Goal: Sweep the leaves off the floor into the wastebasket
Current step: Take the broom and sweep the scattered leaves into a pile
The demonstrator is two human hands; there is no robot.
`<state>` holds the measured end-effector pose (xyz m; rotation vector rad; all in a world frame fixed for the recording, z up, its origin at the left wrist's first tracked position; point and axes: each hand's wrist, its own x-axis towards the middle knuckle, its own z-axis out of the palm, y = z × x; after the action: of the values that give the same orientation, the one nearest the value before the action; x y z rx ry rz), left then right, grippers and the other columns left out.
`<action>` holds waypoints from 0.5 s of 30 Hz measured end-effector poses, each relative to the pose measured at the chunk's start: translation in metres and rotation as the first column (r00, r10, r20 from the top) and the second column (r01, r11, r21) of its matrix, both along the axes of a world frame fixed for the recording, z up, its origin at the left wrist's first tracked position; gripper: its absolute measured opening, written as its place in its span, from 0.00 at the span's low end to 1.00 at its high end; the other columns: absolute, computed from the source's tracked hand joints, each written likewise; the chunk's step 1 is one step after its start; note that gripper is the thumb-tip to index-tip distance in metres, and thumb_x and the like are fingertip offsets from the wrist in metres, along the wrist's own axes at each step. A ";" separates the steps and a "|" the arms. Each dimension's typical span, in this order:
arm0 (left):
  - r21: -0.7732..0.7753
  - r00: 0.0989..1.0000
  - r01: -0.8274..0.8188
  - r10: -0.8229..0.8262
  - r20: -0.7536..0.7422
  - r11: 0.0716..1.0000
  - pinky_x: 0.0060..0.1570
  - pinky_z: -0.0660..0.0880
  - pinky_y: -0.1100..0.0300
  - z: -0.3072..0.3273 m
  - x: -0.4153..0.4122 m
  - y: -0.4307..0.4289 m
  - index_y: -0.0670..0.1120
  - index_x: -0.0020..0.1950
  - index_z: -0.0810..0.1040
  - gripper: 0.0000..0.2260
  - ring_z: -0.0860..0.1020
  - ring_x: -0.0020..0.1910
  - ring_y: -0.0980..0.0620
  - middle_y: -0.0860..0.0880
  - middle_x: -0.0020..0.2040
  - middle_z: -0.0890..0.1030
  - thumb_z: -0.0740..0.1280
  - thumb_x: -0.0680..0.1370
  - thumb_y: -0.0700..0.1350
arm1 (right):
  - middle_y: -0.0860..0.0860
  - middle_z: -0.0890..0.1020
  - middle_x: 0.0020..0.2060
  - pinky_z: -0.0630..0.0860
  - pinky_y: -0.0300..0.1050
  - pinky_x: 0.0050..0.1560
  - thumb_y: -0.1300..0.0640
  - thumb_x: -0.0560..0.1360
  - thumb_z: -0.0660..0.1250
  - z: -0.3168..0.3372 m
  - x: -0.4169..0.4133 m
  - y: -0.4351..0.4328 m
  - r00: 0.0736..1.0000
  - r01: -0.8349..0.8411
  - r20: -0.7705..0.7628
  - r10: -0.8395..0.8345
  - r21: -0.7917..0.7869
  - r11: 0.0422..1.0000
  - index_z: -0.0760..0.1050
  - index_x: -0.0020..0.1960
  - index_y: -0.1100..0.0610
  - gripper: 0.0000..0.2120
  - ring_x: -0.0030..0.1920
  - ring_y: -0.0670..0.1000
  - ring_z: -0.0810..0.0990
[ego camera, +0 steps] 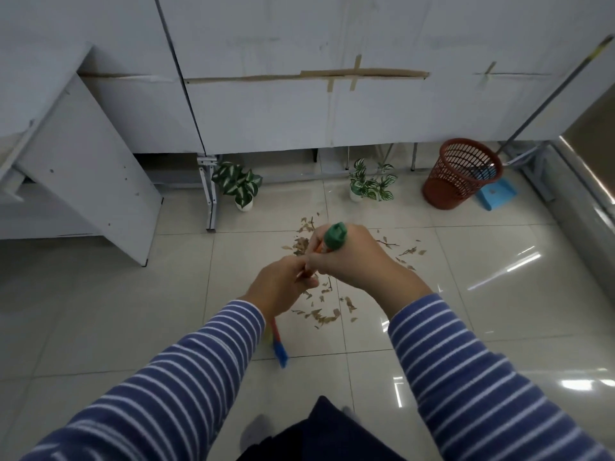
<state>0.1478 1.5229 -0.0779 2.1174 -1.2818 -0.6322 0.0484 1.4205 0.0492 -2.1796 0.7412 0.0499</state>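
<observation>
Clasping the broom (280, 349), both sets of fingers curl round its handle: right hand (346, 257) at the green cap (335, 239), left hand (283, 289) at eight o'clock; leaves (321, 315) lie beneath, wastebasket (462, 174) at two o'clock.

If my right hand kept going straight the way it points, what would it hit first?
Likely the left potted plant: the right hand, gripping the broom handle, points forward-left over the scattered leaves. Height is unclear, so that's a guess.
</observation>
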 end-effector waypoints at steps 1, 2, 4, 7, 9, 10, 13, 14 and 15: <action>0.009 1.000 -0.005 0.005 -0.023 1.000 0.41 0.72 0.61 -0.005 -0.009 -0.008 0.59 0.44 0.73 0.05 0.75 0.41 0.54 0.55 0.42 0.77 0.68 0.74 0.50 | 0.49 0.82 0.35 0.79 0.38 0.33 0.59 0.69 0.70 -0.003 -0.006 -0.006 1.000 -0.022 -0.019 0.021 -0.026 0.999 0.80 0.38 0.52 0.02 0.36 0.44 0.79; 0.009 0.999 -0.014 0.015 -0.037 1.000 0.42 0.72 0.60 -0.008 -0.017 -0.016 0.56 0.46 0.75 0.03 0.76 0.42 0.54 0.54 0.43 0.78 0.67 0.74 0.49 | 0.48 0.82 0.35 0.76 0.35 0.31 0.58 0.69 0.70 -0.006 -0.012 -0.012 0.999 -0.037 -0.034 0.036 -0.041 0.998 0.80 0.39 0.52 0.02 0.36 0.43 0.79; -0.010 0.998 -0.038 0.037 -0.040 0.999 0.39 0.69 0.63 -0.011 -0.033 -0.030 0.55 0.44 0.73 0.03 0.75 0.40 0.54 0.55 0.41 0.76 0.67 0.75 0.48 | 0.47 0.81 0.36 0.70 0.30 0.29 0.57 0.70 0.69 -0.011 -0.023 -0.024 0.997 -0.056 -0.054 0.052 -0.067 0.996 0.79 0.39 0.50 0.03 0.35 0.42 0.78; -0.063 0.998 -0.053 0.051 -0.037 0.997 0.37 0.68 0.65 -0.007 -0.051 -0.050 0.54 0.40 0.70 0.06 0.74 0.37 0.53 0.57 0.36 0.73 0.64 0.75 0.45 | 0.45 0.80 0.35 0.66 0.26 0.26 0.56 0.71 0.69 -0.014 -0.041 -0.041 0.996 -0.078 -0.050 0.071 -0.141 0.987 0.78 0.40 0.49 0.03 0.33 0.41 0.77; -0.095 0.998 -0.052 0.047 -0.050 0.994 0.38 0.72 0.59 -0.001 -0.059 -0.061 0.53 0.39 0.70 0.04 0.75 0.37 0.51 0.52 0.36 0.75 0.62 0.75 0.48 | 0.47 0.80 0.35 0.69 0.28 0.27 0.56 0.71 0.69 -0.013 -0.051 -0.051 0.997 -0.083 -0.024 0.079 -0.178 0.981 0.78 0.41 0.50 0.02 0.33 0.40 0.76; -0.115 0.998 -0.052 0.047 -0.046 0.992 0.38 0.72 0.59 0.004 -0.063 -0.066 0.53 0.39 0.70 0.05 0.75 0.37 0.50 0.51 0.37 0.75 0.59 0.74 0.51 | 0.48 0.81 0.35 0.72 0.30 0.28 0.56 0.72 0.68 -0.011 -0.055 -0.055 0.996 -0.093 -0.010 0.093 -0.202 0.975 0.79 0.42 0.51 0.01 0.33 0.41 0.77; -0.171 0.998 -0.059 0.062 0.009 0.983 0.33 0.67 0.63 0.018 -0.070 -0.077 0.54 0.39 0.68 0.07 0.74 0.35 0.51 0.51 0.36 0.75 0.55 0.72 0.55 | 0.49 0.82 0.36 0.78 0.34 0.33 0.56 0.72 0.69 -0.001 -0.067 -0.066 0.990 -0.122 0.043 0.136 -0.250 0.961 0.79 0.43 0.52 0.01 0.35 0.43 0.79; -0.195 0.997 -0.057 0.066 0.042 0.979 0.32 0.65 0.65 0.024 -0.071 -0.079 0.55 0.39 0.67 0.05 0.73 0.34 0.53 0.53 0.35 0.73 0.55 0.72 0.55 | 0.49 0.82 0.36 0.78 0.34 0.33 0.56 0.72 0.69 0.005 -0.070 -0.069 0.987 -0.124 0.064 0.145 -0.250 0.960 0.79 0.42 0.52 0.01 0.35 0.44 0.80; -0.213 0.994 -0.047 0.066 0.084 0.976 0.31 0.63 0.67 0.030 -0.071 -0.082 0.57 0.40 0.66 0.03 0.71 0.32 0.56 0.56 0.35 0.72 0.57 0.72 0.54 | 0.48 0.82 0.36 0.78 0.33 0.32 0.56 0.72 0.69 0.012 -0.072 -0.073 0.985 -0.126 0.083 0.150 -0.246 0.961 0.79 0.42 0.50 0.01 0.35 0.43 0.80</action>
<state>0.0763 1.4413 -0.0480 2.0182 -1.2722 -0.3614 -0.0241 1.3472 0.0609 -2.4424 0.5600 -0.0821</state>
